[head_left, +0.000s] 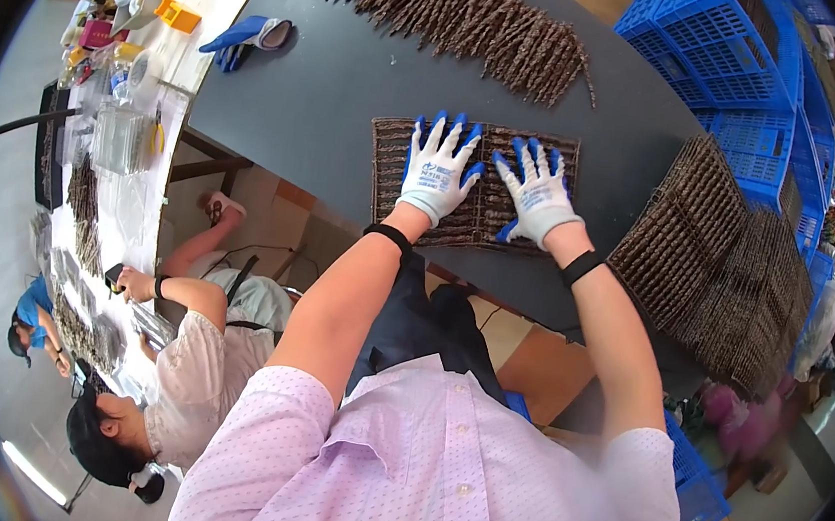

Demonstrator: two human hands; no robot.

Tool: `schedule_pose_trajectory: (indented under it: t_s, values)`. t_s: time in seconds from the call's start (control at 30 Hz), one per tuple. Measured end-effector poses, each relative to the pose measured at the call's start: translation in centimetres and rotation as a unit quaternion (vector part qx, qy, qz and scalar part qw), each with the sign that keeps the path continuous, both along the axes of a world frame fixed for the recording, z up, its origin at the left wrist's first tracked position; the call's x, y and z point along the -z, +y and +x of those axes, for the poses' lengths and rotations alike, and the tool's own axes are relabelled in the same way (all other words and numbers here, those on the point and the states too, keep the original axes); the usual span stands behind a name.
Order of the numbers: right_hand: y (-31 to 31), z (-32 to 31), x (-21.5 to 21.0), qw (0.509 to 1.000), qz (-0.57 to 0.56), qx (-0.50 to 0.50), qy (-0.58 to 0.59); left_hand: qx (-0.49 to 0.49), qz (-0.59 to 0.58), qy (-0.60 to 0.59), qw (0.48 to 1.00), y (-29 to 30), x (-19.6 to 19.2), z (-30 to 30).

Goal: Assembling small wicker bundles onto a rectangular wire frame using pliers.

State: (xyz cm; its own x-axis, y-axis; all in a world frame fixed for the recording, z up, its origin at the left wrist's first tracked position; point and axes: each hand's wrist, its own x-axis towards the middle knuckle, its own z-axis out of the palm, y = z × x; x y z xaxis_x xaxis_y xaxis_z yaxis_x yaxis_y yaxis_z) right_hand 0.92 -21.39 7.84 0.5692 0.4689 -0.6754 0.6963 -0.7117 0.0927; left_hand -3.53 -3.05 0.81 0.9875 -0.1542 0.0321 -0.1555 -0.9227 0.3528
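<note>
A brown ribbed mat (486, 205) is laid flat on the dark grey table (314, 80), right in front of the person. It is touched by both hands from above. The left hand (438, 172) is spread wide on the left part of the mat, and its fingers are pointed away from the body. The right hand (541, 197) is spread too, on the right part, with its fingers tipped a bit to the left. White gloves with blue fingertips are worn. A long row of brown twisted strips (460, 26) is set along the far side of the table. A loose blue and white glove (248, 37) is seen near the left edge. More brown mats (688, 221) are piled on the right, beside big blue crates (705, 37).
</note>
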Motion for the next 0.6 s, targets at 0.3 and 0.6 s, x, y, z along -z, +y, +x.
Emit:
schedule_pose_trajectory:
  t_s: [0.3, 0.6]
  values:
    - [0.1, 0.3, 0.9, 0.999, 0.029, 0.009, -0.028, -0.024, -0.008, -0.007, 1.000, 0.2, 0.2, -0.8]
    - [1.2, 0.4, 1.5, 0.996, -0.005, -0.021, -0.090, -0.027, -0.005, 0.001, 1.000, 0.1, 0.7, 0.0]
